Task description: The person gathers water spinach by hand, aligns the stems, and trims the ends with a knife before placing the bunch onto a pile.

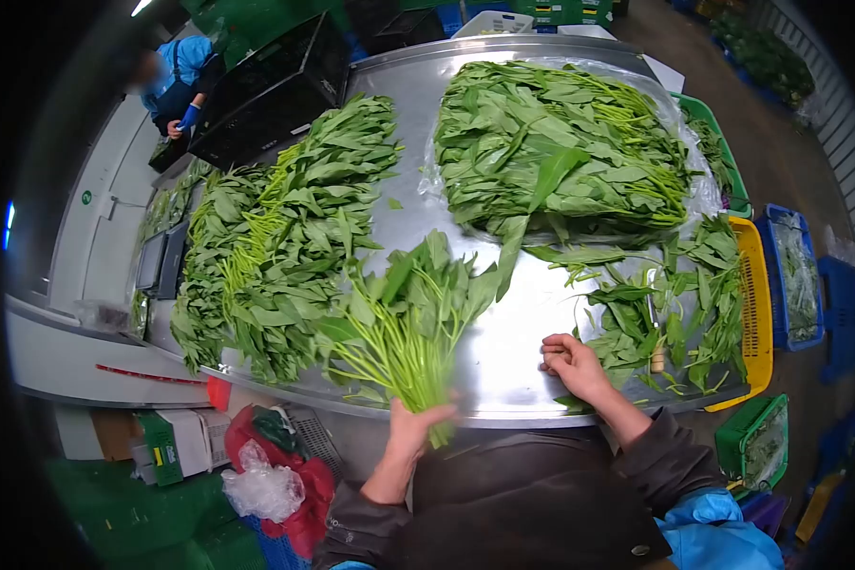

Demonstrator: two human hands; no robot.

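My left hand is closed around the lower stems of a bunch of water spinach, held at the front edge of the metal table with its leaves pointing away from me. My right hand hovers over the bare metal to the right, fingers loosely bent and a little apart, with nothing visible in them. Just right of it lie loose stems and leaves, along with a knife whose wooden handle shows among the greens. Beyond, a large heap of water spinach rests on clear plastic.
Rows of bunched greens cover the table's left side. A black crate stands at the back left, near a co-worker in blue sleeves. Yellow and blue crates line the right edge. A scale sits far left.
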